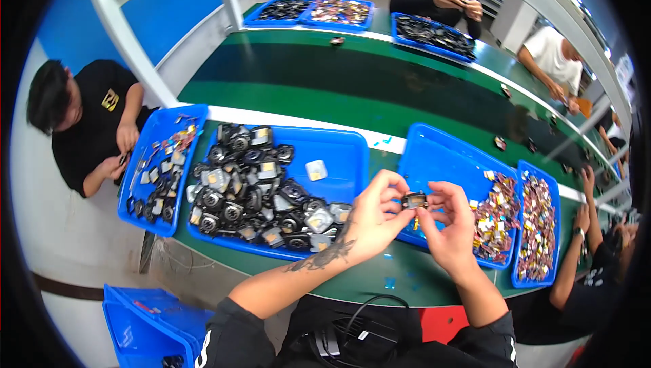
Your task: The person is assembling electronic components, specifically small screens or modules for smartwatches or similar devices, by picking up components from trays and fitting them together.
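Note:
In front of me, my left hand (380, 213) and my right hand (449, 226) pinch a small black rectangular housing (414, 200) between thumbs and fingertips. A brownish, window-like patch shows on its upper face, and a bit of yellow hangs below it. Under my left wrist lies a blue tray (347, 148) heaped with black round-fronted housings (254, 198), some with clear or whitish square covers. The held part is above the edge of a second blue tray (434, 148), which has small wired parts (496, 215) piled along its right side.
A narrow blue tray (557, 232) of wired parts stands at right, a mixed tray (198, 124) at left. Beyond the white rail runs a green conveyor belt (285, 63) with scattered small parts. Co-workers sit around; blue bins (125, 331) stand lower left. White frame posts (125, 36) rise nearby.

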Tool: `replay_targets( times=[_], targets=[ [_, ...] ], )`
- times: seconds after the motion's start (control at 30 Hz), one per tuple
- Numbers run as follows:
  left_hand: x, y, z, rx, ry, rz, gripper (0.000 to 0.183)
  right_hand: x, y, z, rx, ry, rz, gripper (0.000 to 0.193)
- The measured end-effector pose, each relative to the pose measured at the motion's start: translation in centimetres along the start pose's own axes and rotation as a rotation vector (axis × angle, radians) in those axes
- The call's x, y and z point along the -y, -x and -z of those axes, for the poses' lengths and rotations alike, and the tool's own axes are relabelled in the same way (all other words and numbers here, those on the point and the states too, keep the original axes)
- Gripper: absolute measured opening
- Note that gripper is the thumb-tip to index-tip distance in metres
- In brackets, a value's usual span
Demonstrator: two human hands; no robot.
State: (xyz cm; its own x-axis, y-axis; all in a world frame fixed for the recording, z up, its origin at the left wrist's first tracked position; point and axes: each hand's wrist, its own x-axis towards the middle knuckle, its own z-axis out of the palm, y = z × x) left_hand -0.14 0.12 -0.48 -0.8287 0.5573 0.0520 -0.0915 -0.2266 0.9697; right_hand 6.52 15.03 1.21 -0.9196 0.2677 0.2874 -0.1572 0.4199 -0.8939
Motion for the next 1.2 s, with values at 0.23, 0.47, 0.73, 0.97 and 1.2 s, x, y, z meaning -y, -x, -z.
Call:
replay_targets(
  times=[0.23, 0.47, 0.73, 0.97, 1.2],
  targets=[
    [-2.3, -1.1, 6.1, -0.161, -1.114, -0.296, 0.040, -1.4, -9.6, -1.2, 0.271, 0.198, 0.078, 0.037],
    [0.7, -1.1, 11.9, -0.210, -1.911, -0.500, 0.028, -11.1, -25.1, -4.0, 0.174, 0.161, -0.366, 0.041],
    [-7.4, 1.0, 10.9, -0.183, -1.203, -0.120, 0.025, -10.0, -23.7, -4.1, -0.020, 0.763, 0.124, 0.028],
    [-9.6, 13.5, 29.7, -1.125, -1.626, 0.116, 0.026, 2.3, -14.2, -20.1, 0.564, 0.338, 0.740, 0.019],
    [-9.5, 14.9, 30.6, -1.117, -1.620, -0.159, 0.029, 2.5, -14.2, -24.0, 0.420, 0.559, 0.835, 0.011]
  ],
)
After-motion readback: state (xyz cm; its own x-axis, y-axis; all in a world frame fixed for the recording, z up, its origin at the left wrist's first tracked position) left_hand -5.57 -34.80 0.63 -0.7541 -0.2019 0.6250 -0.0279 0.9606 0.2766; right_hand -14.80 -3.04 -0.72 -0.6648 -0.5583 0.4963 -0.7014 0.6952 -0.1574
